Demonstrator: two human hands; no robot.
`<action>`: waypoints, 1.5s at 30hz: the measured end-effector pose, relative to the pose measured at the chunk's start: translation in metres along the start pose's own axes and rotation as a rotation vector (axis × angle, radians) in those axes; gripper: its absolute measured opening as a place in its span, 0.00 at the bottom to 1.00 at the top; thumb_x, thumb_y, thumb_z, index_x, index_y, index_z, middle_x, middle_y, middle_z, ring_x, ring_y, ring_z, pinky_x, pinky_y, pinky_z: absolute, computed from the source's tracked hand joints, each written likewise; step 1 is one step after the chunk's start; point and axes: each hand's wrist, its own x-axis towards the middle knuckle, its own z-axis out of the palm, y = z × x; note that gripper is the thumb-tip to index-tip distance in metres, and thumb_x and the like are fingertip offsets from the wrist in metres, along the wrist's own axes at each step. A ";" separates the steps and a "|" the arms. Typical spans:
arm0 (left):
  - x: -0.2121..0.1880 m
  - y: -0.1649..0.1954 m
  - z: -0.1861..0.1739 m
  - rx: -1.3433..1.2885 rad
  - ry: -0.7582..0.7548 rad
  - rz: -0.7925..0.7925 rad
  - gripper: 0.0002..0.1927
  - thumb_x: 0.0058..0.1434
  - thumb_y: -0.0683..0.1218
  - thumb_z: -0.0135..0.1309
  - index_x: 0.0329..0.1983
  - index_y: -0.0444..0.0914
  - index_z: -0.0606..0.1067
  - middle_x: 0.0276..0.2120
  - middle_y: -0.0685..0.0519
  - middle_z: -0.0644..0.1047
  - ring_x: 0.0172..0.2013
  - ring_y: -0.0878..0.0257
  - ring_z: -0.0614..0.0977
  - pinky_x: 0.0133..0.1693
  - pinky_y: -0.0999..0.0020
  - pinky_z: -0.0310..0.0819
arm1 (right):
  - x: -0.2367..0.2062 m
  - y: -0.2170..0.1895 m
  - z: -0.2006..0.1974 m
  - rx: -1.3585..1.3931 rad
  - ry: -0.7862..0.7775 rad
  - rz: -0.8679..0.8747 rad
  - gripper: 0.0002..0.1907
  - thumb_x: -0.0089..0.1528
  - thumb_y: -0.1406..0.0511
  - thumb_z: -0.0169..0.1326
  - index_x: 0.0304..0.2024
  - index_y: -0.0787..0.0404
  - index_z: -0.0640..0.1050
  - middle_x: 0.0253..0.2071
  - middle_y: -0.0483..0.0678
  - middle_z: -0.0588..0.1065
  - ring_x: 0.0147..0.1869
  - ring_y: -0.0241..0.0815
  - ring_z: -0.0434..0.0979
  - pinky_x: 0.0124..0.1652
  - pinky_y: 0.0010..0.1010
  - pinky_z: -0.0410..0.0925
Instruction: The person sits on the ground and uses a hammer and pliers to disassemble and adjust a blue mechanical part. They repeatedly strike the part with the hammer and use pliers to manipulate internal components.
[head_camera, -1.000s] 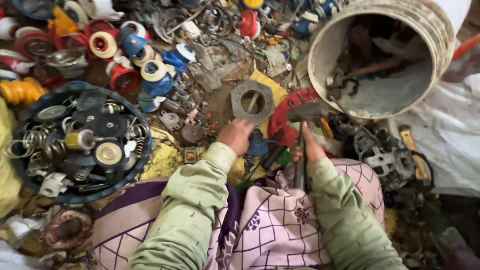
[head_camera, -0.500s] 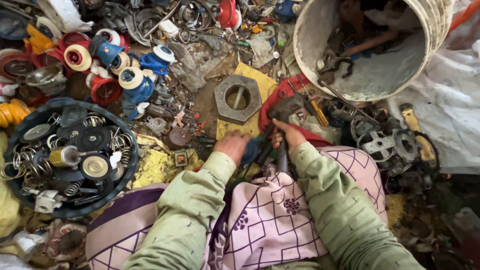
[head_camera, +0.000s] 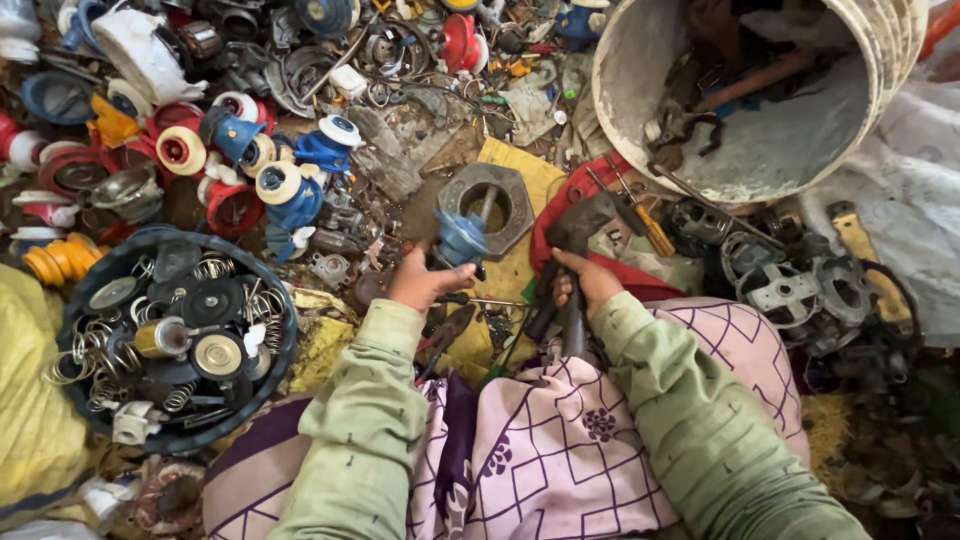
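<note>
Evidently mid-dismantling, the left hand (head_camera: 418, 283) gripped a blue valve part (head_camera: 462, 238) while the right hand (head_camera: 585, 285) clasped a hammer (head_camera: 578, 240), needing a steady strike.

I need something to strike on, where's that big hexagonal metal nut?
The hexagonal nut lies centre frame on yellow board, just beyond the left hand.

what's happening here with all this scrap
A person sits on the ground amid scrap parts. Their left hand holds a small blue part up beside a large grey hex nut. Their right hand grips a hammer by its handle. A tipped white bucket and a round tray of springs flank them.
</note>
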 end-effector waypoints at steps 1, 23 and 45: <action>0.004 -0.004 -0.003 0.190 0.008 0.112 0.42 0.43 0.40 0.71 0.62 0.34 0.66 0.46 0.45 0.80 0.43 0.52 0.84 0.44 0.58 0.82 | 0.000 0.000 0.000 0.016 0.002 0.009 0.18 0.62 0.55 0.61 0.26 0.54 0.68 0.17 0.39 0.62 0.17 0.34 0.62 0.21 0.27 0.61; 0.000 -0.003 0.020 0.902 0.336 0.311 0.42 0.30 0.50 0.75 0.49 0.34 0.73 0.41 0.38 0.82 0.43 0.41 0.85 0.48 0.53 0.79 | -0.014 0.000 0.011 0.046 0.021 -0.010 0.15 0.61 0.60 0.63 0.30 0.55 0.70 0.19 0.40 0.65 0.19 0.33 0.63 0.21 0.26 0.62; -0.003 0.015 0.030 1.096 0.385 0.170 0.35 0.29 0.50 0.76 0.39 0.29 0.76 0.37 0.33 0.81 0.41 0.39 0.84 0.46 0.52 0.79 | -0.149 -0.011 0.068 -0.542 -0.046 -0.385 0.14 0.63 0.54 0.53 0.34 0.55 0.70 0.15 0.42 0.64 0.13 0.36 0.61 0.15 0.31 0.57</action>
